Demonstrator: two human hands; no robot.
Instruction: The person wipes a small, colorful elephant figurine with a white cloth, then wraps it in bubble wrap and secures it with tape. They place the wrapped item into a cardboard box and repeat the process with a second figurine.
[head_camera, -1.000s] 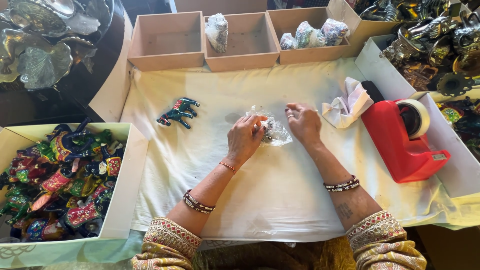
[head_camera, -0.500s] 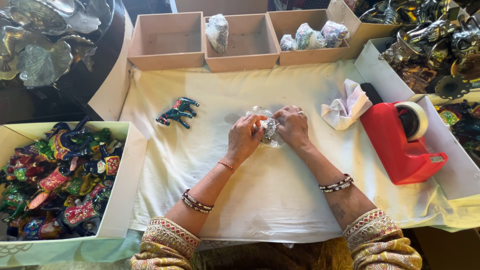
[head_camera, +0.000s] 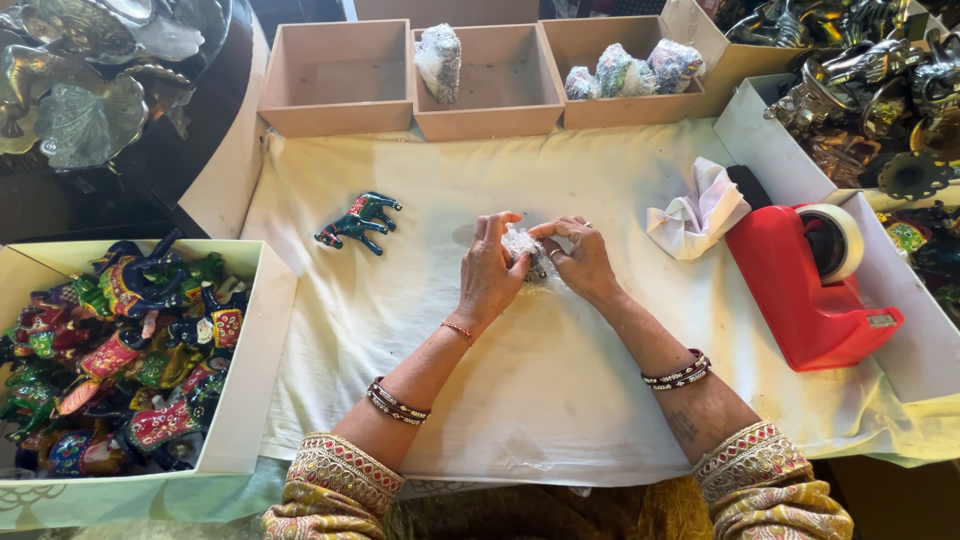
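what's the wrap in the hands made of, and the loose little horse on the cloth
Wrap: looks like clear bubble plastic, shiny and crinkled, held by the left hand and right hand. Horse: glossy teal paint with red patches; probably painted metal or wood, cannot tell which.

Left hand (head_camera: 490, 272) and right hand (head_camera: 582, 260) meet mid-frame, fingers curled inward, forearms converging.
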